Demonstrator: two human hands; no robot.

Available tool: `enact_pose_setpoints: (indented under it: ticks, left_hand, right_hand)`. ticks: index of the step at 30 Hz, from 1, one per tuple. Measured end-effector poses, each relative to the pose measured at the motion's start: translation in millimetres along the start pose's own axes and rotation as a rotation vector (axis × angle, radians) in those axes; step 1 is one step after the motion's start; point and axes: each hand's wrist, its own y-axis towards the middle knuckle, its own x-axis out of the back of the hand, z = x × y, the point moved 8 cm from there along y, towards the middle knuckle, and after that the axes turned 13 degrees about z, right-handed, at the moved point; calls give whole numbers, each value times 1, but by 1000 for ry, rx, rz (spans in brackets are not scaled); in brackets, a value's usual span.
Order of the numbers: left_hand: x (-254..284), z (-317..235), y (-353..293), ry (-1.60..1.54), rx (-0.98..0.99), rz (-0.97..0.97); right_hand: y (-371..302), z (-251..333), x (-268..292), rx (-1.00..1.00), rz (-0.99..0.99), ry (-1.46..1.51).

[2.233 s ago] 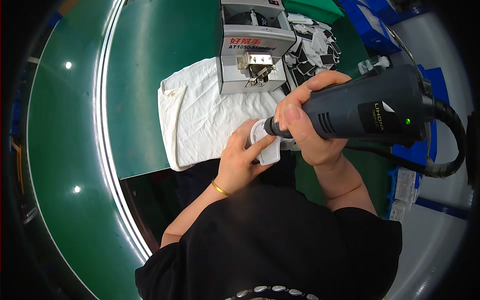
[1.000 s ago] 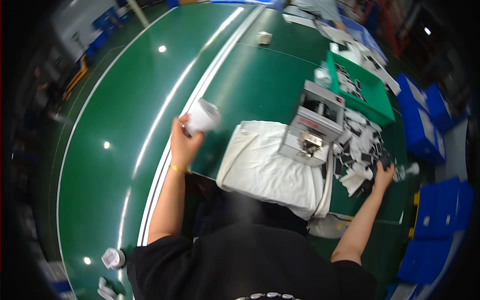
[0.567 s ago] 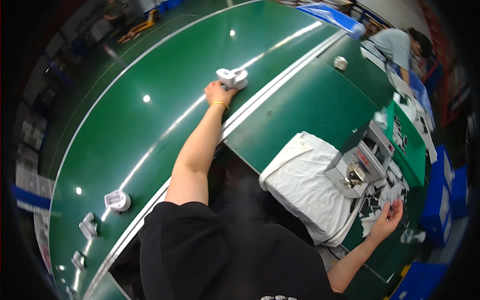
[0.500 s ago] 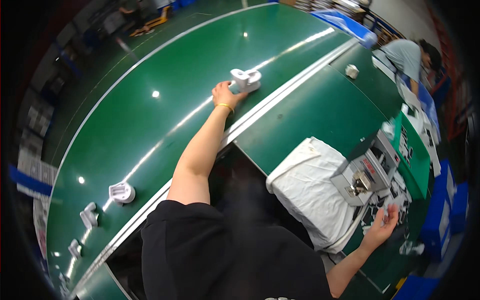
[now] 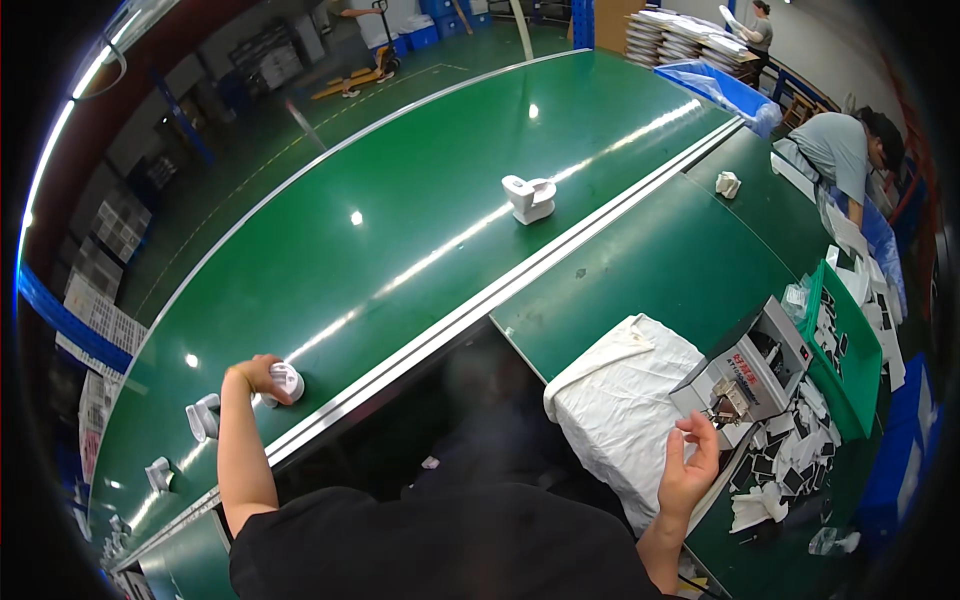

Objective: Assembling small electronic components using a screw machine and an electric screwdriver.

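We see the left hand [image 5: 258, 376] stretched out over the long green surface [image 5: 430, 235], its fingers curled over a white moulded part [image 5: 292, 381]. We cannot tell whether they clamp it or only touch it. The part stands on the green surface, near its inner edge.

Just beyond the hand, toward the lower left, we count a second white part [image 5: 203, 420], then a smaller-looking one [image 5: 159, 475]. Another white piece [image 5: 531, 200] stands well apart, farther up the same surface.

Right hand [image 5: 688, 468]: raised palm inward, fingers loosely bent, thumb apart from them. It is nearest the grey machine [image 5: 758, 372] and the white cloth [image 5: 628, 400], which lies just beside that machine on the green table [image 5: 640, 270].

Behind the machine we note a green bin [image 5: 858, 385]; near it, scattered black and white pieces [image 5: 790, 452]. At far right a co-worker [image 5: 832, 150] in grey leans over the table.
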Motion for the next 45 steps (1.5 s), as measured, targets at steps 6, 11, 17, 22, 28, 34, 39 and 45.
enact_pose_setpoints:
  ticks: [6, 11, 17, 22, 28, 34, 39, 45]
  left_hand:
    - [26, -55, 5, -87, -199, -169]
    - [55, -232, -64, -162, -712, -276]
    - [-3, -441, -181, -71, -1444, -106]
    - [-72, -523, -239, -181, -1695, 83]
    - [-105, -535, -263, -230, -1723, 137]
    - [-132, -545, -265, -171, -2095, 360]
    - [-107, -540, -269, -264, -2178, 488]
    - [-125, -558, -267, -380, -2126, 668]
  right_hand:
    - [-2, 4, 0, 26, -23, 39]
    - [-16, -4, 2, -49, -52, -4]
    - [-22, 17, -37, -50, 82, 82]
    - [-31, 20, -51, -43, 112, 9]
    - [-52, 5, -30, -138, -7, 167]
    - [-64, -19, -19, -152, -185, 455]
    - [-46, -30, -33, -179, -63, 379]
    - [-51, -28, -22, -211, -82, 374]
